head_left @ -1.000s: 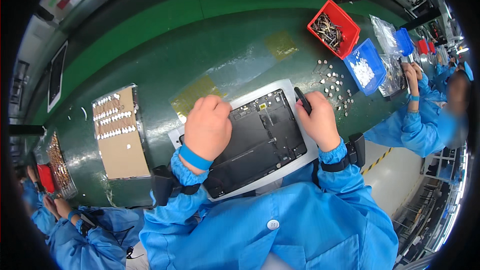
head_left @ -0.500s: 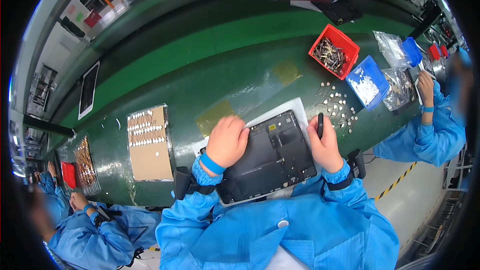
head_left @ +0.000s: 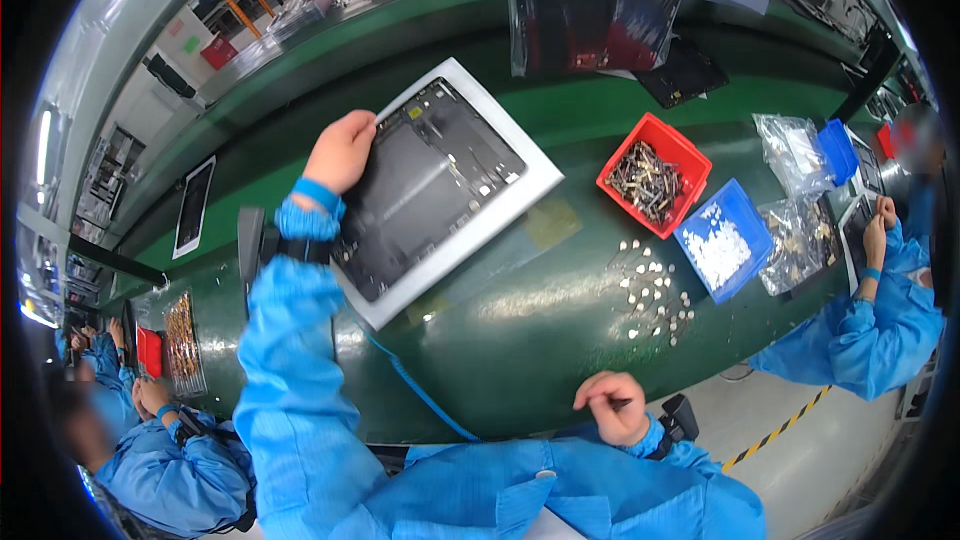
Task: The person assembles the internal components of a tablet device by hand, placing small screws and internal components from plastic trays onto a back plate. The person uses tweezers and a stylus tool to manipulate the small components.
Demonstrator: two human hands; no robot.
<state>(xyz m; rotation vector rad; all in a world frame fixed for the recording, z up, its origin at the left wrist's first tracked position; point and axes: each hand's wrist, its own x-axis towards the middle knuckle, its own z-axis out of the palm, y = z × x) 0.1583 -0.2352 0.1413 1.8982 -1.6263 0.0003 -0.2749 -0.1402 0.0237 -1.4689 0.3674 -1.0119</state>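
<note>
Out at arm's length, my left hand (head_left: 342, 152) is closed on the upper left edge of a black tablet-like housing (head_left: 430, 195). A white board (head_left: 535, 175) lies under the housing, tilted to the left, its border showing on the far, right and near sides. My left fingers are partly hidden beneath the edge. Close to my body, my right hand (head_left: 618, 415) is closed around a black-handled tool (head_left: 621, 403), of which only a short dark piece shows. Several small white-headed parts with thin wires (head_left: 652, 290) lie scattered beyond my right hand.
A red bin (head_left: 703, 183) of small metal parts and a blue bin (head_left: 765, 240) of white pieces stand at the right, beside clear bags (head_left: 800, 155). A blue coiled cord (head_left: 420, 390) crosses the green bench (head_left: 530, 340). Co-workers sit on both sides.
My left hand has carried the housing and white board away from my body, forward and left. My right hand has left the housing's right edge and drawn back toward me, still with the tool.
</note>
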